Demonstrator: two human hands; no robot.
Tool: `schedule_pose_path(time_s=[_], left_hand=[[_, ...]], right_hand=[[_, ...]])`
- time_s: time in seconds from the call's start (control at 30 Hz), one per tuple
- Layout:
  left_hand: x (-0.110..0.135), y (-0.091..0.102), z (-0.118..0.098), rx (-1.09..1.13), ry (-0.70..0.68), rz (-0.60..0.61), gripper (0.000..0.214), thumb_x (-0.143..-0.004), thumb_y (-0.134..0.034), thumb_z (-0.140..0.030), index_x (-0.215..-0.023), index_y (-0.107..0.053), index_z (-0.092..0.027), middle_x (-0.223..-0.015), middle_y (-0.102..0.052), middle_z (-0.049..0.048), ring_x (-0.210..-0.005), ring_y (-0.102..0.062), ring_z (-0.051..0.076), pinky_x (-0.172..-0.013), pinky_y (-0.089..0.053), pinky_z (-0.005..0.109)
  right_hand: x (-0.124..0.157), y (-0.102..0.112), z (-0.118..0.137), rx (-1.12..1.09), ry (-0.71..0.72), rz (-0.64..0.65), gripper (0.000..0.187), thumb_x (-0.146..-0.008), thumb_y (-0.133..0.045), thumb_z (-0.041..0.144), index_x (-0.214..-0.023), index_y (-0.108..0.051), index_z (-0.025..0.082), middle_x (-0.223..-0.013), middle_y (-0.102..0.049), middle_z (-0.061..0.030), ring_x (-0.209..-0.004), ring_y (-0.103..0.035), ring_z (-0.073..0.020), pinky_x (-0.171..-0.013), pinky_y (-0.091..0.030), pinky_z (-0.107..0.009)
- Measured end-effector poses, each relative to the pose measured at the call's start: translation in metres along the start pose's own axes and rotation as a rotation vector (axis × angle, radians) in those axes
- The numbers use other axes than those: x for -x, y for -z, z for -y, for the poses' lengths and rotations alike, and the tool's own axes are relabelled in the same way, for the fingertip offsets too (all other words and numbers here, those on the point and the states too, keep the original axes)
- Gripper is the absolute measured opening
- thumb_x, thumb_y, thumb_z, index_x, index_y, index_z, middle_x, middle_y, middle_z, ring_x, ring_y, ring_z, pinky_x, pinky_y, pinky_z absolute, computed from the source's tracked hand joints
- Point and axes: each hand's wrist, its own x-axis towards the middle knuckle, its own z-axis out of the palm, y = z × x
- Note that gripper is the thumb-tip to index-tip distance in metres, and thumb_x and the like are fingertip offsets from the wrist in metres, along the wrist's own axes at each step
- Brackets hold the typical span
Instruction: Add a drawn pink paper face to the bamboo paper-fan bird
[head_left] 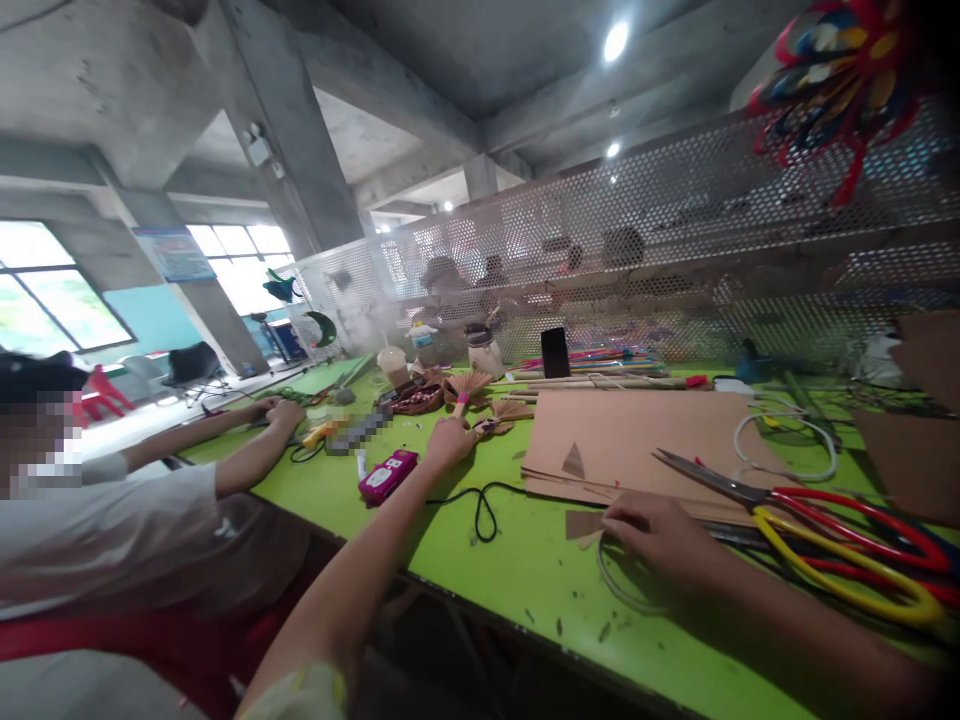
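My left hand (450, 440) reaches far across the green table (525, 560) and is closed on a small brown paper fan (496, 418). A second paper fan with a pink handle (465, 388) lies just beyond it. My right hand (649, 528) rests on the table near the front edge, fingers curled down on a small brown cardboard piece (581, 524) beside a white wire loop (622, 585). A stack of brown cardboard sheets (637, 445) lies between the two hands.
Large scissors with red and yellow handles (825, 530) lie right of my right hand. A pink device (386, 476) and a black cable (480, 505) lie near my left arm. A co-worker's hands (274, 412) rest at the far left. A perforated metal screen (675, 250) backs the table.
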Motion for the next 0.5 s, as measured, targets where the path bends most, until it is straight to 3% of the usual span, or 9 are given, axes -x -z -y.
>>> schedule_pose_path(time_s=[0.27, 0.5], left_hand=[[0.015, 0.007, -0.007, -0.23, 0.062, 0.106, 0.035, -0.092, -0.058, -0.035, -0.121, -0.056, -0.016, -0.122, -0.058, 0.0097, -0.104, -0.06, 0.023, -0.087, -0.053, 0.043], [0.021, 0.018, -0.011, -0.137, 0.069, 0.01, 0.036, -0.091, -0.059, -0.038, -0.119, -0.058, -0.014, -0.12, -0.059, 0.0072, -0.103, -0.06, 0.026, -0.086, -0.053, 0.043]], right_hand=[[0.001, 0.0, 0.003, 0.057, 0.043, 0.008, 0.026, -0.083, -0.056, 0.033, -0.074, -0.074, 0.017, -0.071, -0.07, -0.0063, -0.068, -0.06, -0.0197, -0.064, -0.041, -0.03], [0.0, 0.001, 0.003, 0.116, 0.067, 0.025, 0.028, -0.085, -0.054, 0.033, -0.078, -0.075, 0.016, -0.076, -0.072, -0.0074, -0.073, -0.062, -0.0208, -0.067, -0.043, -0.03]])
